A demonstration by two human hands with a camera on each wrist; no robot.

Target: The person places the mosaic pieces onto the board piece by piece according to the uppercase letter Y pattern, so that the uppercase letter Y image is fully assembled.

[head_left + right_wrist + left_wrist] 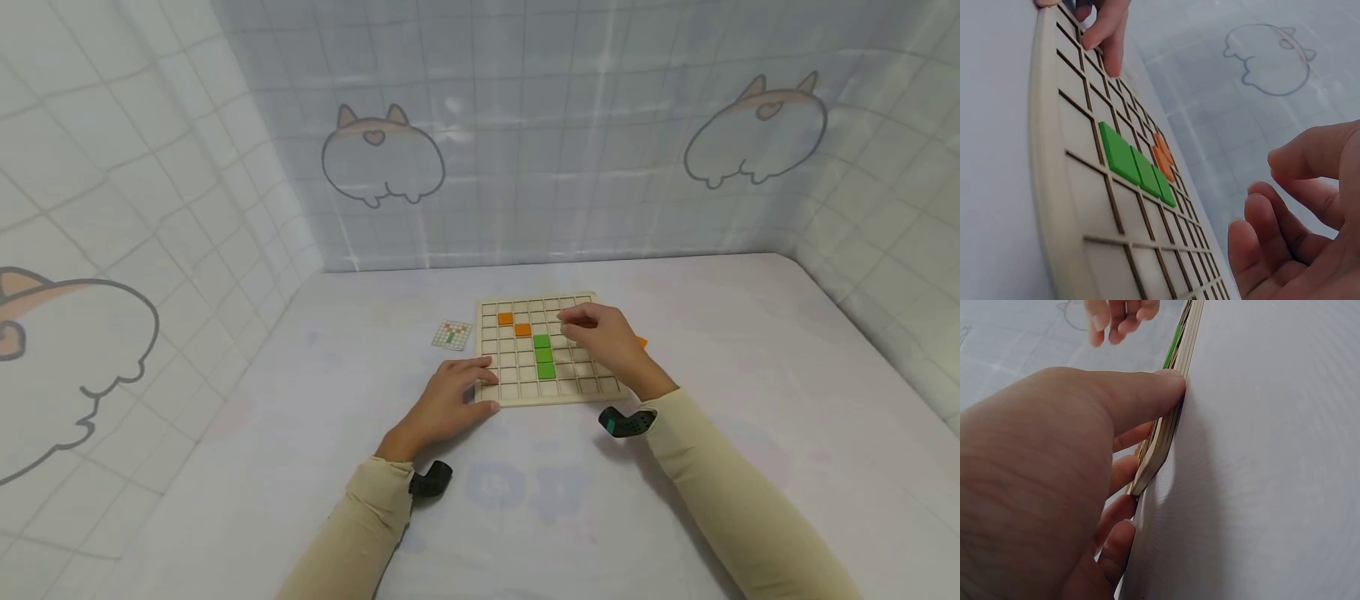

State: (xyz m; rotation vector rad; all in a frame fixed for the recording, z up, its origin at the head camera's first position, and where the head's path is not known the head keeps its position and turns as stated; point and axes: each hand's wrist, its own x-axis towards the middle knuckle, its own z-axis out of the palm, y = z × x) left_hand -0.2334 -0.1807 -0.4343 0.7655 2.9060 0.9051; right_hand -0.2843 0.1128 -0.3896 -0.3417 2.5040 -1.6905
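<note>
A pale wooden grid board [510, 390] lies on the table. My left hand [448, 400] holds its near left corner, the thumb against the front edge and fingertips over the squares. Three green square tiles [544, 356] form a column near the middle. Two orange tiles [522, 330] sit diagonally toward the far left. Over the board's right part hovers my right hand [606, 340], its fingers loosely bent. In the right wrist view no piece shows between those fingers [1263, 215]; the board is apart from them.
Left of the board lies a small card [452, 335] printed with a coloured grid pattern. Something orange [642, 342] peeks out beyond the right hand, mostly hidden. A white cloth covers the table [360, 350]; curtains [525, 167] with animal drawings hang behind and at both sides.
</note>
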